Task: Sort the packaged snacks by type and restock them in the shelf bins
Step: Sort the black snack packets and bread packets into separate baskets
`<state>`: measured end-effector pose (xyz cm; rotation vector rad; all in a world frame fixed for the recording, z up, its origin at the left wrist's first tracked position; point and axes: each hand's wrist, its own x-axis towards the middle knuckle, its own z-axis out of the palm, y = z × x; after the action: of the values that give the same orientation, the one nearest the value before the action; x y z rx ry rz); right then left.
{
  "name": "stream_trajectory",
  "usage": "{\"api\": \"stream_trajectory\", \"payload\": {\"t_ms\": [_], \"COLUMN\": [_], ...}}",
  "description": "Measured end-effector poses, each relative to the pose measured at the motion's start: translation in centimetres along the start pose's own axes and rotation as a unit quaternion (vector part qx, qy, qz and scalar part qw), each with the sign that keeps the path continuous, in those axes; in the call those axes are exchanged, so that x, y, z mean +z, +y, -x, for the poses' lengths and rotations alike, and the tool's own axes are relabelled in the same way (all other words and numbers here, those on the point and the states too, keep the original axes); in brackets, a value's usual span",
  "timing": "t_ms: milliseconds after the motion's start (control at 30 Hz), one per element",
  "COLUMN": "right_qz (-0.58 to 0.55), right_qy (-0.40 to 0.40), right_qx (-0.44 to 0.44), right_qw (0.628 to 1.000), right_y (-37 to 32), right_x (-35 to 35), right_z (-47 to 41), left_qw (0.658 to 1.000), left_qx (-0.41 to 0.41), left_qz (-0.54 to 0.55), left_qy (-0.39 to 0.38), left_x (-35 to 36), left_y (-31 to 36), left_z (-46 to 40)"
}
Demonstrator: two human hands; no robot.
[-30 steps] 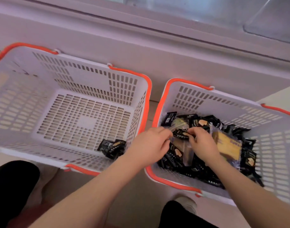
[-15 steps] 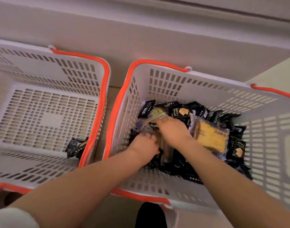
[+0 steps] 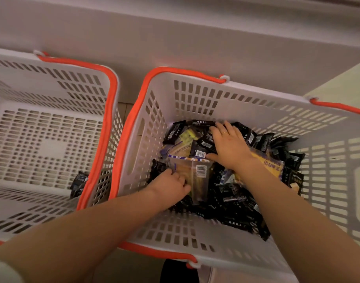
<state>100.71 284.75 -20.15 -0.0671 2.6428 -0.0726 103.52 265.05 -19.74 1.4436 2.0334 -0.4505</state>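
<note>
Inside the right basket [image 3: 256, 103], a heap of mixed snack packets waits for sorting: many small black packets [image 3: 232, 198] and several larger clear yellow packs [image 3: 197, 176]. Left of it, the left basket [image 3: 52, 86] holds only a few black packets [image 3: 78, 183] at its near right corner. The right hand [image 3: 228, 144] lies spread flat on the heap; the left hand [image 3: 171, 187] pinches a clear pack's edge. Lifting that pack cleanly probably means holding neighbouring packets down.
</note>
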Motion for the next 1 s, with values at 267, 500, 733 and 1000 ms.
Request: {"api": "stream_trajectory", "payload": {"t_ms": [267,500,733,1000], "right_qz": [0.052,0.001,-0.536,-0.681], "right_qy": [0.088,0.054,0.157,0.089], "right_qx": [-0.011,0.033,0.099,-0.066], "right_qw": [0.995,0.998,0.824,0.724], "right_y": [-1.3,-2.0,-4.8,-17.1], "right_x": [0.7,0.5,-6.9,-15.3], "right_z": [0.9,1.6,4.6,5.8], "left_qw": [0.983,0.955,0.742,0.424], "left_qx": [-0.082,-0.144,-0.17,-0.298], "left_qz": [0.142,0.207,0.526,0.646], "left_qy": [0.08,0.155,0.378,0.561], "left_x": [-2.2,-4.5,-7.5,-4.2], "left_y": [-1.9,-3.0,-3.6,-6.9], "left_z": [1.2,5.3,9.9,17.6]}}
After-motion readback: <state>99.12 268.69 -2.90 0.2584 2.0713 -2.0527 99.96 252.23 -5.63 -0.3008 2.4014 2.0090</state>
